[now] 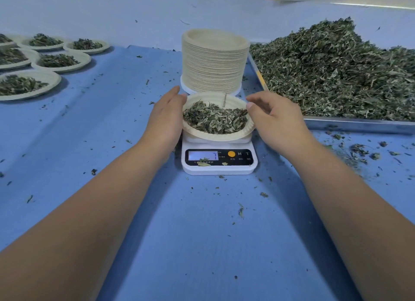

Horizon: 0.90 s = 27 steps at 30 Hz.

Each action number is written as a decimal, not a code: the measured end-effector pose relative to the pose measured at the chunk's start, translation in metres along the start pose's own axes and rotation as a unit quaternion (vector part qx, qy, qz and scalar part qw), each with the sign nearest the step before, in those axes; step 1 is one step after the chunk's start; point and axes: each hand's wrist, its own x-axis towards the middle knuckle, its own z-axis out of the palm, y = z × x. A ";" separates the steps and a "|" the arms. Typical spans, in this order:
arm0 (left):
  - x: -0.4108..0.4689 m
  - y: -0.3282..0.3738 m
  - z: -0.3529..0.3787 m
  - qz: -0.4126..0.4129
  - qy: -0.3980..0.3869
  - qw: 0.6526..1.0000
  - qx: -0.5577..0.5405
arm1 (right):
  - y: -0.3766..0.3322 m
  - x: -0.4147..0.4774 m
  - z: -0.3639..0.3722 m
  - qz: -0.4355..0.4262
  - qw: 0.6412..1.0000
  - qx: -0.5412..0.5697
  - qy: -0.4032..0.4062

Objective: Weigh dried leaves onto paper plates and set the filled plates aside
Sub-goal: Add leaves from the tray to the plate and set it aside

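Observation:
A paper plate (221, 137) filled with dried leaves (214, 118) sits on the white digital scale (219, 160), whose display is lit. My left hand (165, 118) holds the plate's left rim, its fingertips hidden under the edge. My right hand (272, 118) pinches the right rim with thumb and forefinger. Just behind the scale rises a tall stack of empty paper plates (214, 62). A big heap of dried leaves (336, 71) fills a metal tray (359, 124) at the right.
Several filled plates (56, 61) lie on the blue cloth at the far left. Leaf crumbs are scattered over the blue table cover (202, 233), thickest in front of the tray. A pale wall stands behind.

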 end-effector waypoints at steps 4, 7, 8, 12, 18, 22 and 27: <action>-0.001 0.001 -0.001 -0.036 -0.013 0.999 -0.016 | -0.001 0.000 -0.003 0.006 0.998 -0.051 0.039; -0.003 0.004 0.002 -0.057 -0.040 0.997 -0.040 | -0.003 0.001 -0.004 0.015 0.996 -0.090 0.022; -0.004 0.005 0.002 -0.067 -0.043 0.996 -0.044 | -0.004 0.002 -0.003 0.032 0.997 -0.073 0.009; -0.003 0.010 0.004 -0.092 -0.005 0.990 -0.102 | -0.012 0.001 -0.004 0.094 0.994 0.057 0.021; 0.000 0.023 -0.013 -0.055 0.123 0.972 -0.190 | -0.048 0.000 0.013 0.241 0.869 0.431 -0.037; -0.006 0.027 -0.053 -0.041 0.161 0.968 -0.190 | -0.078 -0.001 0.029 0.229 0.864 0.435 -0.111; -0.030 0.028 -0.136 -0.043 0.224 0.962 -0.150 | -0.132 -0.006 0.077 0.203 0.874 0.376 -0.232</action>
